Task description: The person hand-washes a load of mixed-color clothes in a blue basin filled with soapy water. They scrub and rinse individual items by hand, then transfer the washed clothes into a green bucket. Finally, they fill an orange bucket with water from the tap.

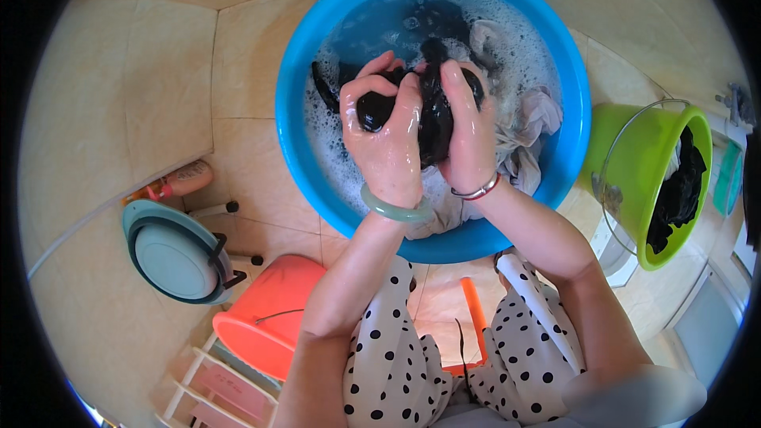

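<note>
A large blue basin [287, 139] holds soapy water with foam on it. Over its middle, my left hand [384, 131] and my right hand [469, 127] grip a wet black cloth garment [434, 115] between them, fingers curled round it. Part of it bulges through the curl of my left fingers. My left wrist wears a pale green bangle [396, 210], my right a silver one. Pale wet cloth [539, 115] is bunched in the water at the basin's right side. More dark cloth [440, 17] floats toward the far side, partly under the suds.
A green bucket [634, 166] with dark cloth inside stands at the right. Left of my legs are a red-orange bucket [265, 317], a white rack [186, 392] and a folding grey-green basin [174, 257]. A pinkish bottle [186, 178] lies by the wall.
</note>
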